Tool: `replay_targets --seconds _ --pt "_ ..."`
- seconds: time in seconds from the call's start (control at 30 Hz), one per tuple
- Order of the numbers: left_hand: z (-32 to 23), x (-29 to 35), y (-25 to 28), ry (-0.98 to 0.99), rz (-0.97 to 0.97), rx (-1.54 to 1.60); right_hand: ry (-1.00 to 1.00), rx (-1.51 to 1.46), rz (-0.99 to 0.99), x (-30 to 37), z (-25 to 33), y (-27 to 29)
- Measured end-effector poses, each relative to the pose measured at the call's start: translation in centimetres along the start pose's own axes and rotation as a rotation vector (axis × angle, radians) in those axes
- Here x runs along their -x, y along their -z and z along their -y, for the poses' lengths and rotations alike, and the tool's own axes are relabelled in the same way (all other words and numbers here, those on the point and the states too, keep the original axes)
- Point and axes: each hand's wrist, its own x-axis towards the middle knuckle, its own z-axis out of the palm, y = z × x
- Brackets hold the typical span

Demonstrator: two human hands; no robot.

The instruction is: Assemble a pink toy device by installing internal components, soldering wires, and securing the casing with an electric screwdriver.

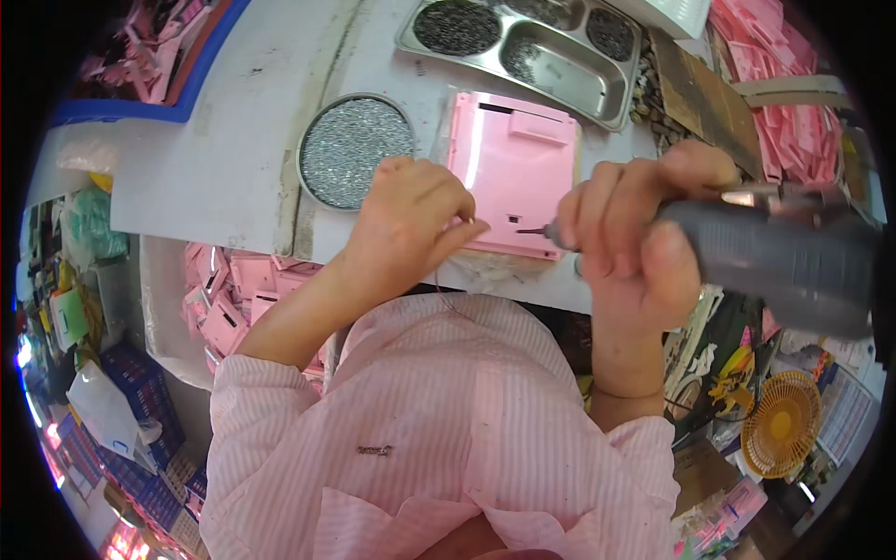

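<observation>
A pink plastic panel (513, 177) with small slots lies flat on the worktable before me. My right hand (639, 224) grips a dark grey electric screwdriver (775, 257), held level, its thin bit pointing left just above the panel's near edge. Over the panel's near left corner, my left hand (411, 210) has thumb and forefinger pinched together near the bit. Whatever is between those fingertips is too small to name. Beside the left hand stands a round metal dish (301, 168) full of small silvery screws (350, 145).
A steel compartment tray (602, 98) with dark small parts sits behind the panel. Pink pieces (793, 140) pile up at the far right, past a cardboard strip (709, 93). A blue-rimmed bin (173, 114) is far left; more pink parts (238, 289) lie below the table edge.
</observation>
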Motion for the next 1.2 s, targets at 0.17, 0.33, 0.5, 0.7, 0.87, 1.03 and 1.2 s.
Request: replay_targets --seconds 0.17,0.33,0.5,0.7,0.87,1.03,1.2 --pt "-1.3 -0.1 -0.7 0.005 -0.034 0.184 -0.038 0.006 -0.033 0.4 0.6 -1.4" --pt "-1.1 0.2 -0.7 0.099 -0.034 0.320 -0.052 -0.165 -0.050 0.5 -0.4 -1.7" --pt "-0.8 1.1 -1.3 0.101 -0.054 0.177 -0.034 -0.173 0.008 0.2 -1.7 -1.7" --pt "5.7 1.3 3.2 0.357 0.063 -0.571 0.047 -0.079 -0.009 0.5 -2.6 1.3" --pt "8.2 2.1 4.2 0.292 0.092 -0.431 0.068 -0.014 -0.070 2.9 -0.9 3.1" --pt "8.4 0.5 3.2 0.251 0.001 -0.392 0.050 0.098 -0.138 6.1 -1.1 4.1" --pt "1.0 -1.7 0.7 0.030 0.143 0.179 0.050 0.079 -0.126 6.7 -2.1 4.4"
